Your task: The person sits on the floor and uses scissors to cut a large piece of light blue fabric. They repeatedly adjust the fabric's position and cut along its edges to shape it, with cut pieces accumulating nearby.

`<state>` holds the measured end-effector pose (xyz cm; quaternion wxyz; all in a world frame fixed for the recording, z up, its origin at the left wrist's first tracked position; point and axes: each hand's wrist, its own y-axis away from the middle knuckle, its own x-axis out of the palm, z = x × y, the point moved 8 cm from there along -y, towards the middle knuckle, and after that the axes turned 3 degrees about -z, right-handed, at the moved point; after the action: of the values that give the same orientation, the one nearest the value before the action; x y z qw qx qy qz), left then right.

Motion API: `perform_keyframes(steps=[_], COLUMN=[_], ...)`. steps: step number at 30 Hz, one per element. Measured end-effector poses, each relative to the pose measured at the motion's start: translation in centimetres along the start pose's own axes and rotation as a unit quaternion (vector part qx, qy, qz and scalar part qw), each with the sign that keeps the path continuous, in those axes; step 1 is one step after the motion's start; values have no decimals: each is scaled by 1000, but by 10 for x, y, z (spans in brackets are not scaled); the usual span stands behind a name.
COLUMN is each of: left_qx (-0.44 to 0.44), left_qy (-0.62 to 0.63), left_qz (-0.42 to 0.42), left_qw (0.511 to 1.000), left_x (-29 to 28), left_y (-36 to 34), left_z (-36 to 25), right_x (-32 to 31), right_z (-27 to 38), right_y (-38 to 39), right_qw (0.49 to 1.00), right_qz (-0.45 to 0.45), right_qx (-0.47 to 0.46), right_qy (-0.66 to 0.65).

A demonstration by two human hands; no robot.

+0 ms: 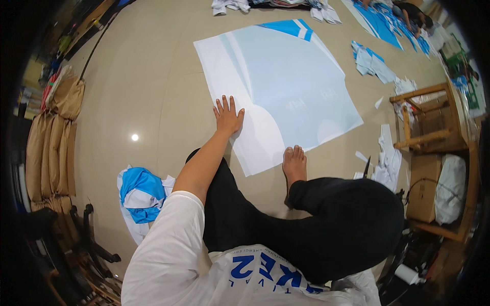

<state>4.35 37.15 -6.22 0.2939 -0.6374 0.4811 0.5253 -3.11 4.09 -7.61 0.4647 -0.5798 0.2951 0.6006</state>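
Observation:
A large sheet of white and pale blue printed fabric lies spread on the floor in front of me, with a bright blue corner at its far end. My left hand rests flat on its left edge, fingers spread, holding nothing. My bare foot stands at the sheet's near edge. My right hand does not show; my bent right knee covers the area at the lower right. Just beyond that knee a thin dark pointed thing sticks up, too small to make out fully.
Crumpled blue and white cloth lies to my left. White scraps and a pale blue cloth heap lie at right, near a wooden stool. Brown wrapped bundles line the left side. Another person bends over blue fabric at far right.

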Motion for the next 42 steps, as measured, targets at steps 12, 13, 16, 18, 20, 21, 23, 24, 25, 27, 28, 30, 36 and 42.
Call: perform_keyframes(steps=[12, 13, 16, 18, 20, 21, 23, 24, 25, 27, 28, 30, 36, 42], left_qx=[132, 134, 87, 92, 95, 118, 148, 175, 184, 187, 181, 149, 15, -58], left_qy=[31, 31, 79, 67, 43, 59, 95, 130, 131, 114, 99, 41, 13, -3], left_qz=[5, -5, -21, -15, -15, -22, -47, -62, -69, -83, -91, -102, -182, -194], left_qw=[991, 990, 993, 993, 994, 991, 983, 974, 972, 972, 974, 983, 983, 979], left_x=[4, 5, -6, -14, -29, -30, -32, -33, -32, -32, -32, -28, -33, -59], left_y=[5, 6, -6, -10, -23, -42, -87, -117, -144, -199, -227, -274, -364, -385], left_z=[-48, -43, -38, -22, 5, -17, -56, -93, -96, -91, -86, -48, 8, 68], right_x=[-126, -112, -100, -74, -68, -98, -129, -149, -142, -126, -121, -121, -129, -123], right_z=[-440, -452, -462, -408, -319, -320, -348, -382, -376, -350, -338, -249, -180, -157], right_y=[201, 212, 211, 217, 201, 199, 208, 234, 240, 229, 220, 162, 75, 12], right_qw=[889, 862, 774, 729, 670, 711, 776, 802, 806, 799, 787, 766, 768, 816], right_qz=[-71, -25, 62, 106, 103, 78, 4, -58, -75, -101, -111, -111, -68, -32], right_qx=[451, 493, 567, 586, 593, 602, 572, 540, 529, 525, 531, 537, 522, 437], right_qy=[-39, -113, -274, -338, -434, -354, -265, -251, -254, -276, -292, -334, -366, -377])
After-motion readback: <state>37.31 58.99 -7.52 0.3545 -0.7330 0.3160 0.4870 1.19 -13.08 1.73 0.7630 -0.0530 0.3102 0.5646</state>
